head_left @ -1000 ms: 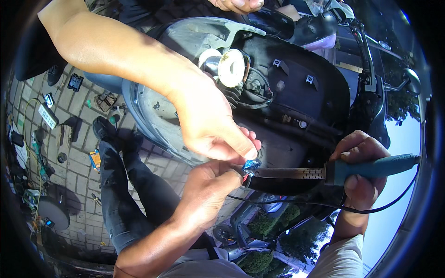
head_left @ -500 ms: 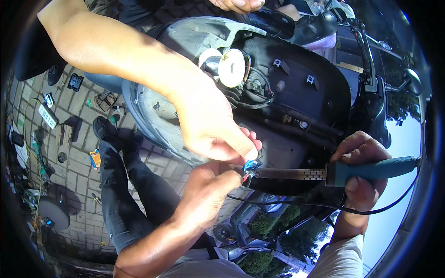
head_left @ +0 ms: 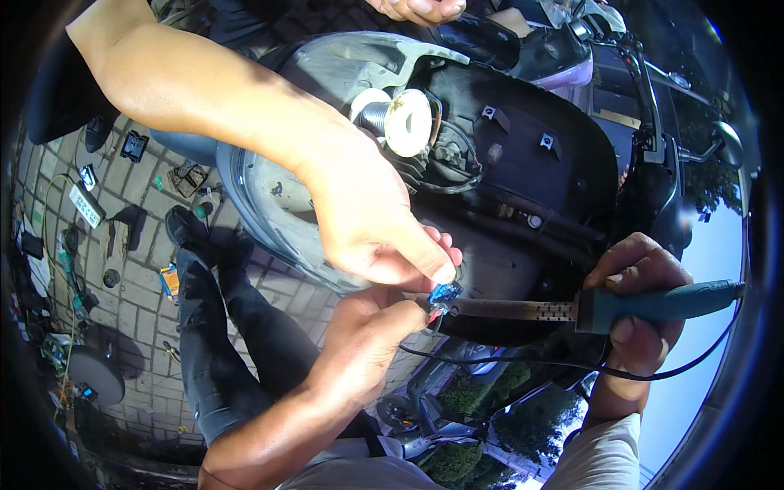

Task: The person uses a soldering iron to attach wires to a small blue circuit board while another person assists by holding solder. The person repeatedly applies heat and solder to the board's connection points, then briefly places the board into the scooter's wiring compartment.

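My right hand (head_left: 641, 282) is wrapped round the green handle of a soldering iron (head_left: 523, 311). The iron's tip meets the lower edge of a small blue circuit board (head_left: 446, 292). Thumb and forefinger of my left hand (head_left: 367, 335) pinch thin wires (head_left: 436, 317), one of them red, right at the board. From the upper left another person's hand (head_left: 384, 237) reaches in and pinches the board's upper end. The fingertips partly cover the board and the wire ends.
Behind the hands lies the opened body of a scooter (head_left: 539, 188) with a spool of solder wire (head_left: 408, 122) on it. The iron's black cord (head_left: 523, 359) hangs below. A power strip (head_left: 85, 204) and an orange box (head_left: 169, 282) lie on the paving. Another hand (head_left: 420, 10) shows at the top.
The soldering iron and my right hand have shifted very slightly; its tip stays at the board. My left hand and the other person's hand keep their hold.
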A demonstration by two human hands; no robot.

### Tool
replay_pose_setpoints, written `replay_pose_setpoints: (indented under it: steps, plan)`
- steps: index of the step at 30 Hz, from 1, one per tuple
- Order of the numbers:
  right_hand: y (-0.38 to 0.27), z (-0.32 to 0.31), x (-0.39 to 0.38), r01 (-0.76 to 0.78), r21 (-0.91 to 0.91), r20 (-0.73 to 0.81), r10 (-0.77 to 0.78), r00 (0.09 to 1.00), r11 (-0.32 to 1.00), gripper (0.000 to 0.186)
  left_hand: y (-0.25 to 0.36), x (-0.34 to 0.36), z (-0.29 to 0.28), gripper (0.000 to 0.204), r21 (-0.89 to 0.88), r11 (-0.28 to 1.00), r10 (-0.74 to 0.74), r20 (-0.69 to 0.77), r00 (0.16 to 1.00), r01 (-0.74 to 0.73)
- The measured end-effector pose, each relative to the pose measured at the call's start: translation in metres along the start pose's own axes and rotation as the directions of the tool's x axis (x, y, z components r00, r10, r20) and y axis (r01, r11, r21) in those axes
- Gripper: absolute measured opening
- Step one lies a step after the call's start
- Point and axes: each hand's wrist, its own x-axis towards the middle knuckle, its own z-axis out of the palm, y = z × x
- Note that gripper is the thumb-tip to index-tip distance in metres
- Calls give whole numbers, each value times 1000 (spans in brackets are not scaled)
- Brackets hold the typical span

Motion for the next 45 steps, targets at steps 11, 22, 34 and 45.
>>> replay_pose_setpoints:
  steps: [11,22,34,45]
  plan:
    - [-1,0,-2,4,-28,-26,-5,1000,1000,46,-1,0,2,43,-31,999,36,17,999,-36]
    - [-2,0,-1,-14,-29,-30,14,999,999,47,1,0,0,44,-27,1000,-7,11,1000,7]
    - [0,2,1,-14,-46,-16,13,1000,999,47,2,1,2,44,-35,999,3,-2,1000,-3]
    - [1,4,2,94,-46,13,-93,996,995,39,1,0,1,45,-22,999,25,23,999,-24]
